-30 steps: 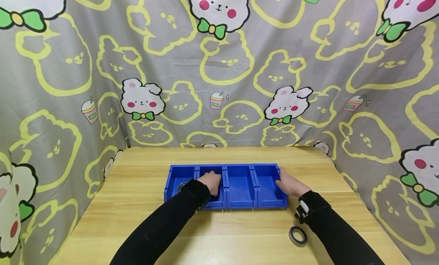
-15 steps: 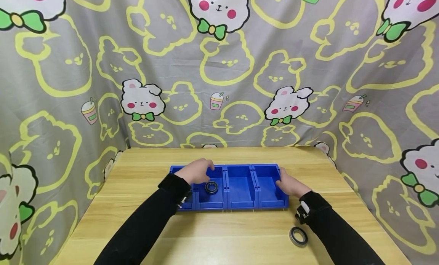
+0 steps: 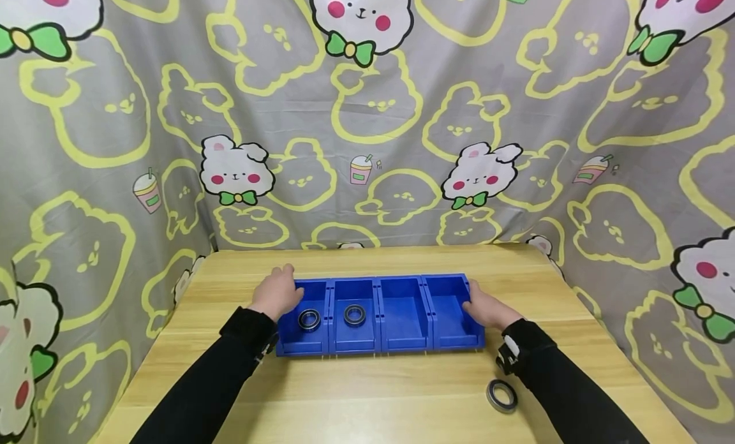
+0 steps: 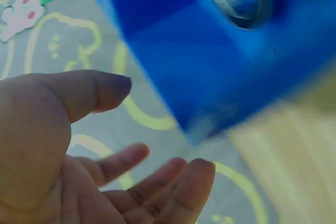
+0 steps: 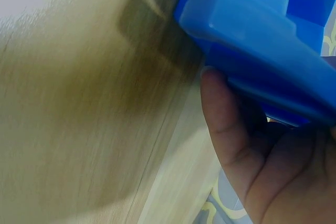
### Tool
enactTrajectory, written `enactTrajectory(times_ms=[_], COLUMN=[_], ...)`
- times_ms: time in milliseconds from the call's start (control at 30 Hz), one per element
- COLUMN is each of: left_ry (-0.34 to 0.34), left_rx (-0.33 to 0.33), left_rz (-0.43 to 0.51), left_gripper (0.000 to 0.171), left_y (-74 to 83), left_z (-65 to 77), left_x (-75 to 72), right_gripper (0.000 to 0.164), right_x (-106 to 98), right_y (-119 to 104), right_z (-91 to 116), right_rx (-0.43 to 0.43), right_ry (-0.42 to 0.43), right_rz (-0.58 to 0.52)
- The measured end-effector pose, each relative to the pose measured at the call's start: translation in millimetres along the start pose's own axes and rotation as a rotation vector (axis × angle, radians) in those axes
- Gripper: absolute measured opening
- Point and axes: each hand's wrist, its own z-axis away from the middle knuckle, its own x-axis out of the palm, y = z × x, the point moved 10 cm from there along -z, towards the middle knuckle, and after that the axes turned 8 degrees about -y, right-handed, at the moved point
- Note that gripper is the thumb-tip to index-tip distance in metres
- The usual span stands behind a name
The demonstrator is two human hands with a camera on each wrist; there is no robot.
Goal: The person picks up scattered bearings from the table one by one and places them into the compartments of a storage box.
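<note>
Several blue plastic bins stand side by side in a row. The leftmost bin (image 3: 298,347) contains a ball bearing (image 3: 309,330), and the adjoining bin (image 3: 353,345) contains another bearing (image 3: 355,324). My left hand (image 3: 277,294) is at the leftmost bin's outer side. In the left wrist view its thumb (image 4: 100,92) and fingers are spread apart near the bin's corner, without a grip. At the other end, my right hand (image 3: 488,308) grips the side wall of the rightmost bin (image 3: 456,342). The right wrist view shows a finger (image 5: 223,111) against this bin's outside; the other fingers are partly hidden.
A third bearing (image 3: 504,408) lies on the wooden table (image 3: 367,399), in front of the row and beside the right forearm. Nothing is visible inside the two right-hand bins. A patterned curtain (image 3: 367,201) borders the table at the back and sides.
The left hand has lifted out of the second bin, uncovering the bearing there, and moved left to the row's outer end. The right hand has stayed on the rightmost bin.
</note>
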Motion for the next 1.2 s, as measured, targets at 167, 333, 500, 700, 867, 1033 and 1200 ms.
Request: enactTrajectory(times_ms=[167,333,500,700,867,1033,1200], left_ry=[0.000,-0.032,-0.031,-0.055,-0.081,-0.085,-0.116], left_rx=[-0.019,-0.022,-0.023,-0.012,-0.039,-0.049,-0.088], left_rz=[0.030,0.080,0.095,0.153,0.170,0.149,0.167], left_gripper=[0.063,0.067,0.067,0.064,0.065,0.065,0.066], left_y=[-22.2,-31.6,-39.0,-42.1,-40.9,-38.5,-40.1], left_z=[1.7,0.6,-1.8,-7.0,-1.8,-1.3,-6.7], left_x=[15.2,33.4,45.2,58.4,61.9,62.5,64.9], right_gripper=[0.065,0.064,0.064,0.064,0.065,0.066,0.069], right_x=[0.0,0.7,4.2,-0.1,2.4,1.3,-4.3], right_y=[-2.0,-2.3,-3.2,-4.0,-1.2,0.1,3.5], right_z=[-1.1,-3.0,-5.0,-2.0,0.0,0.3,-0.9], right_rx=[-0.005,-0.010,-0.019,-0.031,-0.025,-0.021,-0.022], right_ry=[0.005,0.011,0.001,0.013,-0.001,-0.016,-0.009], right_rz=[0.012,0.003,-0.010,0.000,-0.007,-0.014,-0.006])
